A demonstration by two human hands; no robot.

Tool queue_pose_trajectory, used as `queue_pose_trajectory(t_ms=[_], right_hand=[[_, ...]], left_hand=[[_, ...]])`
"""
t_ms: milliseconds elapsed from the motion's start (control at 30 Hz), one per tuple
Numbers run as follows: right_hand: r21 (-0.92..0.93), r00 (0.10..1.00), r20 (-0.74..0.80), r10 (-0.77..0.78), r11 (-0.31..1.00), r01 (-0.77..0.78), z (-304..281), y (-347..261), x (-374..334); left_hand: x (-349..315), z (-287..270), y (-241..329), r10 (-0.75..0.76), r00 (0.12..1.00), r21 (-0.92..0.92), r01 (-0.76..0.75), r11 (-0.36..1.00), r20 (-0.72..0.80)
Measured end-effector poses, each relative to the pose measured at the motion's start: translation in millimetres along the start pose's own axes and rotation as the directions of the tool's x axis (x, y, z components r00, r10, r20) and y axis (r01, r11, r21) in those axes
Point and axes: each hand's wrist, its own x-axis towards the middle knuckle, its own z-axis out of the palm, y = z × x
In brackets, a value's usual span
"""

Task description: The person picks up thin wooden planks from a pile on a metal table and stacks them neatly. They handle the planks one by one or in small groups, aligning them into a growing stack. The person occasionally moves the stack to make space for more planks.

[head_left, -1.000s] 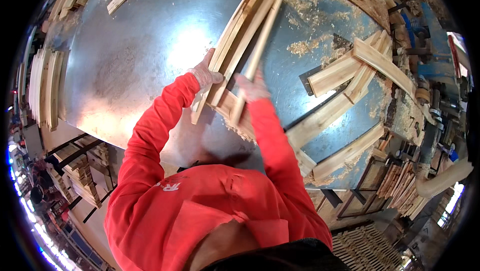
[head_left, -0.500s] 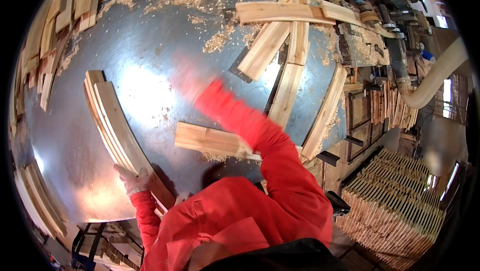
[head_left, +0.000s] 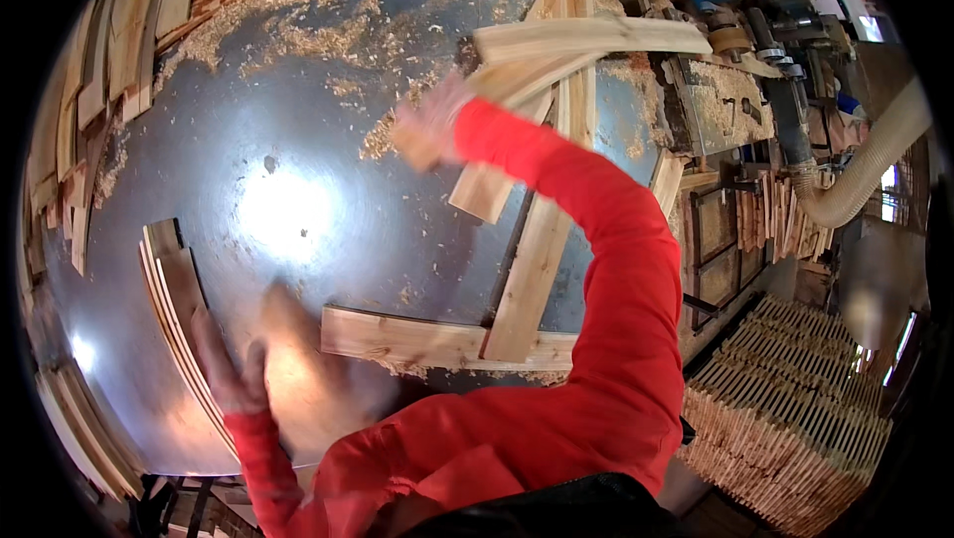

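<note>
My left hand (head_left: 234, 369) is at the near left. Its fingers are stretched out with the thumb apart, beside a stack of narrow curved boards (head_left: 184, 290) lying on the metal tabletop (head_left: 288, 141). My right hand (head_left: 435, 126), blurred by motion, reaches far across the table and seems closed on the end of a light wooden board (head_left: 532, 79). That board slants up to the right, among crossed boards. Below it lie a slanting board (head_left: 487, 190) and a long board (head_left: 527, 290). The long board's near end rests on a crosswise board (head_left: 397, 334).
Wood shavings (head_left: 298, 31) cover the far part of the table. Several boards (head_left: 109, 51) lie at the far left, others (head_left: 84, 429) at the near left edge. Machinery with a ribbed hose (head_left: 865, 165) stands at the right, near a big stack of slats (head_left: 795, 389).
My right hand has moved farther out and right, to the crossed boards. My left hand has opened off the board stack. The stack and crosswise board appear lower in view.
</note>
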Motion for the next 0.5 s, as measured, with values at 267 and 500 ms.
queue_pose_trajectory(t_ms=[267, 500], right_hand=[[-0.085, 0.413, -0.764, -0.496, 0.711, 0.698, 63.6, -115.5, -57.7], [0.240, 0.791, -0.492, 0.365, 0.930, -0.280, 52.0, 114.8, 16.2]], left_hand=[[18.3, 140.5, 92.1, 0.417, 0.481, -0.584, 0.795, 0.163, 0.771], [-54.3, 125.8, 98.2, 0.540, 0.440, -0.358, 0.898, -0.256, 0.718]])
